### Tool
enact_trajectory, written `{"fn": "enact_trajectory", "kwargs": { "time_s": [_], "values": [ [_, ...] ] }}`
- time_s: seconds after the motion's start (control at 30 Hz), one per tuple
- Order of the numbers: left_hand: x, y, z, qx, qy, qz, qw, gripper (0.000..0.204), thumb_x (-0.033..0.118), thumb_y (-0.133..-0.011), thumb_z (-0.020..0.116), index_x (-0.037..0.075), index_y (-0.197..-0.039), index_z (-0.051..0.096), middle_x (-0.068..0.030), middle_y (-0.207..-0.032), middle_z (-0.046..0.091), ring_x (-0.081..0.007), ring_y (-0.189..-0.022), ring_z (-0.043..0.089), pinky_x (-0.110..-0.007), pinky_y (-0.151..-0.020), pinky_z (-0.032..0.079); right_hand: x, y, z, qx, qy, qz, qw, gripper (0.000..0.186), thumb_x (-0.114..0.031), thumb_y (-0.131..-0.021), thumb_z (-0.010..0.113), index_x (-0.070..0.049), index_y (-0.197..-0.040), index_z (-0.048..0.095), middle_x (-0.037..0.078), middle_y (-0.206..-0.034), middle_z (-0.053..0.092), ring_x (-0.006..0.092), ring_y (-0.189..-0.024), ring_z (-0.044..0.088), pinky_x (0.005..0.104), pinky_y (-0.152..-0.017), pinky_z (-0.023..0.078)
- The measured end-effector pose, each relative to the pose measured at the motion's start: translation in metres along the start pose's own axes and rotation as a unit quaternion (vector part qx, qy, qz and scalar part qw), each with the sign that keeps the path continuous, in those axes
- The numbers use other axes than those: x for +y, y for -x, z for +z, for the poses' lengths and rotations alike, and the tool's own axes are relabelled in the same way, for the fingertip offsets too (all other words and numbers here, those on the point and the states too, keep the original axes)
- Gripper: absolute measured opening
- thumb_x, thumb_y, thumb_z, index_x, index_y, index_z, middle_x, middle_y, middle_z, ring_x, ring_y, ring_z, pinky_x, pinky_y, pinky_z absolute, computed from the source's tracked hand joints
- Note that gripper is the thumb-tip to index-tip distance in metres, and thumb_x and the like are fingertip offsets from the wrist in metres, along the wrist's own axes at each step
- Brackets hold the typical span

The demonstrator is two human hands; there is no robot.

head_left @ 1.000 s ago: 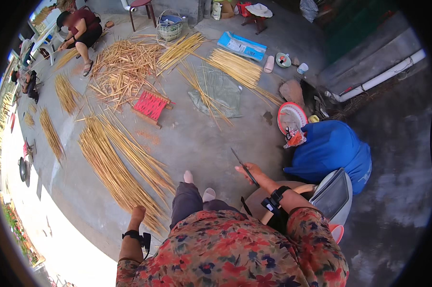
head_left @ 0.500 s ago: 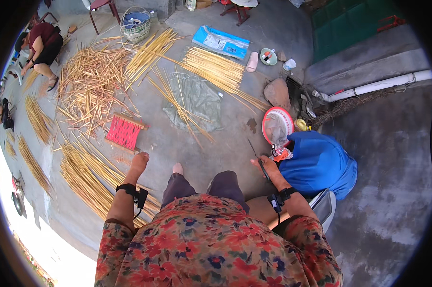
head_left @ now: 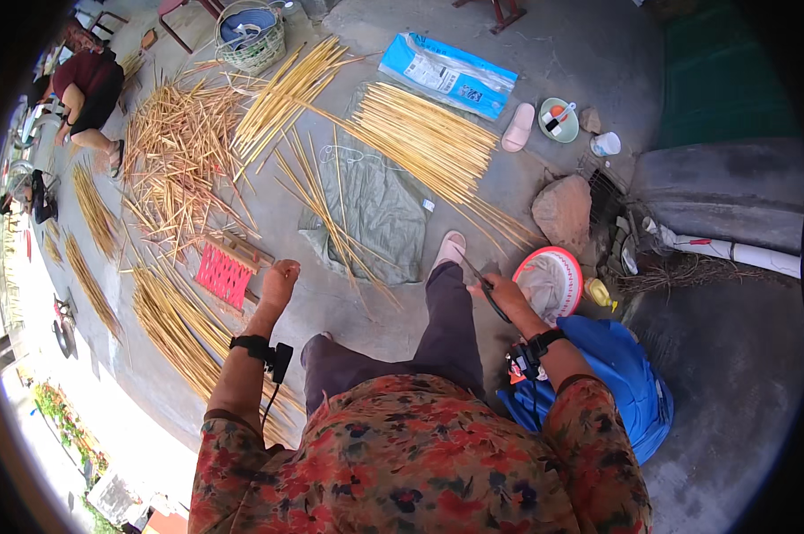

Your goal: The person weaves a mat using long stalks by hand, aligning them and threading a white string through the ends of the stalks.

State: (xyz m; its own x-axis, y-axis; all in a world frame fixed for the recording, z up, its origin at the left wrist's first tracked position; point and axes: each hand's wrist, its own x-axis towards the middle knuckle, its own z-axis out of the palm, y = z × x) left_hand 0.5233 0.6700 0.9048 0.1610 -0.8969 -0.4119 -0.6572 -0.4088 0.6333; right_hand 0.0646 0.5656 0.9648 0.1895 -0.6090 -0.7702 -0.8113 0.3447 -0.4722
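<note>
Stepping forward since the earlier frame, the person's right leg [head_left: 455,311] is now setting a pink slipper [head_left: 449,247] just beside the greenish sheet [head_left: 393,209], while the left hand [head_left: 279,281] is standing farther out, to the right of the red-webbed stool [head_left: 224,274]. Across the head view, the right hand [head_left: 507,295] is gripping a dark slender tool [head_left: 496,307], its fingers wrapping the handle and its thin end pointing far and left; that grip is probably keeping the tip away from the body. Fingers of the left hand are looking curled together, but I cannot tell whether they are pinching anything. Long stalks [head_left: 184,325] are lying near left and paler stalks [head_left: 424,138] far, lined up lengthwise, perhaps for easy picking up; the red-rimmed basket [head_left: 576,271] is sitting near right, beyond the blue cloth [head_left: 620,383]. On the far side, blue packaging [head_left: 446,76] is showing white print and a pale label, and a small white tag [head_left: 429,205] is marking the sheet's edge, its print too small to read.
</note>
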Motion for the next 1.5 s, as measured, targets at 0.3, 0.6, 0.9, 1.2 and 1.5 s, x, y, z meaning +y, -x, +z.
{"fn": "enact_trajectory", "kwargs": {
  "time_s": [0.3,0.6,0.9,1.2,1.5],
  "values": [
    [0.123,-0.229,0.112,0.021,-0.04,-0.003,0.999,0.013,0.01,-0.075,0.06,0.006,-0.088,0.06,-0.0131,-0.089,0.059,-0.0325,-0.088,0.054,-0.038,-0.077,0.044,0.022,-0.218,-0.151,-0.051,0.05,-0.021,0.997,0.05,-0.05,-0.071,0.063,-0.005,-0.092,0.057,0.021,-0.08,0.06,0.0387,-0.081,0.057,0.0423,-0.07,0.044],
    [0.036,-0.45,0.209,-0.001,0.009,0.015,1.0,0.022,0.003,-0.075,0.059,0.004,-0.096,0.056,-0.0124,-0.099,0.058,-0.0285,-0.081,0.058,-0.034,-0.071,0.046,0.018,-0.426,-0.148,-0.049,0.067,-0.032,0.996,0.044,-0.041,-0.073,0.066,-0.002,-0.093,0.056,0.018,-0.077,0.059,0.0325,-0.073,0.058,0.0371,-0.064,0.044],
    [-0.093,-0.654,0.377,-0.115,0.048,0.051,0.991,0.038,-0.003,-0.074,0.056,0.004,-0.111,0.048,-0.0125,-0.122,0.045,-0.0252,-0.076,0.058,-0.033,-0.07,0.048,0.071,-0.71,-0.038,-0.135,0.006,-0.022,0.991,0.042,-0.04,-0.073,0.066,-0.005,-0.095,0.057,0.015,-0.077,0.06,0.0319,-0.075,0.059,0.0357,-0.065,0.044],
    [-0.207,-0.764,0.516,-0.184,0.003,0.048,0.982,0.046,0.002,-0.076,0.055,0.006,-0.118,0.039,-0.0146,-0.128,0.036,-0.0348,-0.097,0.053,-0.039,-0.079,0.047,0.168,-0.899,0.061,-0.232,-0.106,0.007,0.967,0.046,-0.035,-0.074,0.068,0.0,-0.102,0.055,0.009,-0.077,0.06,0.0142,-0.071,0.055,0.0262,-0.066,0.043],
    [-0.251,-0.805,0.583,-0.21,-0.09,-0.024,0.973,0.022,0.01,-0.08,0.053,0.005,-0.102,0.054,-0.0161,-0.09,0.059,-0.0344,-0.084,0.057,-0.041,-0.072,0.046,0.221,-0.992,0.132,-0.282,-0.235,-0.015,0.93,0.038,-0.036,-0.077,0.065,-0.006,-0.098,0.054,0.003,-0.079,0.059,0.0056,-0.062,0.051,0.0198,-0.048,0.039]
  ]
}}
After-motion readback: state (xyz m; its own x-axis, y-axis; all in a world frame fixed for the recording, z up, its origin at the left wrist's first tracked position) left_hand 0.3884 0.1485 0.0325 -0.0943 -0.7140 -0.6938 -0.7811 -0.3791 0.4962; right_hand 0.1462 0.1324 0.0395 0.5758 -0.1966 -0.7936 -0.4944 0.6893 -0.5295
